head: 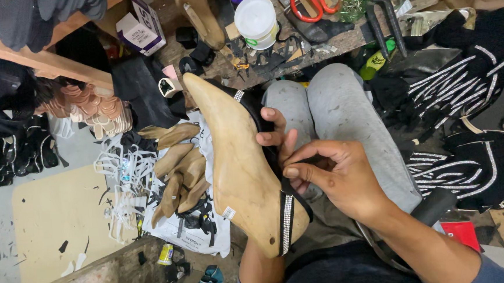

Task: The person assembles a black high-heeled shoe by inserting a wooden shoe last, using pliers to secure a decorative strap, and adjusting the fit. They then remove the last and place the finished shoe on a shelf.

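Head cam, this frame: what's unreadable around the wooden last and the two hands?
- Left hand: palm hidden behind the wooden last; only fingers show.
- Right hand: fingertips curl under, so what they pinch on the black strap is unseen.
- Far side of the last: faces away from the camera.
- Rhinestone strap: its lower end passes out of sight under the heel.
- Pliers on the bench: the tops of the handles are cut by the top edge.

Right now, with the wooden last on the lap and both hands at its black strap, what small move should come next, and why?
Probably press the black strap flat against the wooden last with the right hand. Its thumb and fingers already pinch the strap at the last's edge, while the left hand steadies the last from behind, and the rhinestone strap already lies snug.
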